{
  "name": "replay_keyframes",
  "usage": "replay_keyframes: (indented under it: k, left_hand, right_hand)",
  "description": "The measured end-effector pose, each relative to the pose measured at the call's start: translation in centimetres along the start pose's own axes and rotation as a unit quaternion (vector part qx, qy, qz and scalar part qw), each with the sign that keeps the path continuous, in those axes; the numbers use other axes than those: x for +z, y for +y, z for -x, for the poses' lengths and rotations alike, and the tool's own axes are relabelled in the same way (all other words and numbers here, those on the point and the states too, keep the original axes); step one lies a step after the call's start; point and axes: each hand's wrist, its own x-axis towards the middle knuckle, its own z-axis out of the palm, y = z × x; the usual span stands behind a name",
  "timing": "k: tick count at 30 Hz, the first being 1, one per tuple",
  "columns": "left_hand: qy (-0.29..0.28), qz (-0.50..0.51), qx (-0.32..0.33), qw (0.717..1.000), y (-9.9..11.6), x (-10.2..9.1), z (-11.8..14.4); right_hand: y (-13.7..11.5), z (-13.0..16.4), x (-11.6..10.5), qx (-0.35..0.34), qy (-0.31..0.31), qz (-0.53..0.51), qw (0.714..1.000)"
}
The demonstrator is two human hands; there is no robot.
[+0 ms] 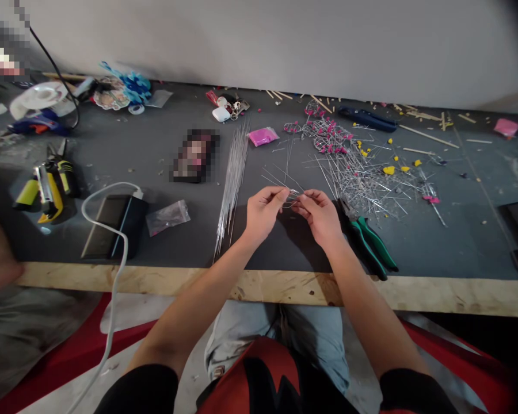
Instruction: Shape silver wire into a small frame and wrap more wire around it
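both hands meet over the middle of the dark surface (112,155): left hand (262,211) and right hand (320,215) each pinch, fingertips together, an end of a thin wire piece (290,194) held just above the mat. judged mid-way: at 1 o'clock from the hands lies a large heap of cut wires (362,181) with pink and yellow bits, and beyond it at 12 to 1 o'clock a few finished-looking wire shapes with pink beads (328,135); at 10 o'clock a bundle of straight wires (233,172) lies uncut, so much stock appears left. green-handled pliers (371,241) rest at 3 o'clock, just beside the right hand, unheld. hard to read: the wire's exact bend between the fingertips, too fine. a blurred patch at 11 o'clock hides one object; another person's arm is cut off at the 9 o'clock edge.
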Motion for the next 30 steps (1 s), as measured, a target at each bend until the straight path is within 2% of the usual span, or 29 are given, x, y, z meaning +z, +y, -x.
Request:
replay_keyframes:
  k: [6,10,18,22,30]
  left_hand:
    - [0.0,-0.135,0.074,0.988,0.2,0.1,0.8]
    - [-0.005,-0.147,0.084,0.986,0.4,0.3,0.8]
    - [-0.027,-0.167,0.099,0.981,0.4,0.2,0.6]
    - [-0.042,-0.174,0.087,0.98,0.2,-0.2,0.3]
    - [-0.045,-0.109,0.034,0.992,-0.3,-0.8,-0.4]
  right_hand:
    - [0.7,0.1,0.5,-0.015,0.052,0.027,0.998]
    - [0.6,0.2,0.7,-0.002,0.073,0.029,0.997]
    - [0.5,0.3,0.5,0.014,0.052,0.045,0.998]
    - [0.6,0.3,0.5,0.008,0.05,0.057,0.997]
    - [0.8,0.2,0.3,-0.011,0.027,0.075,0.997]
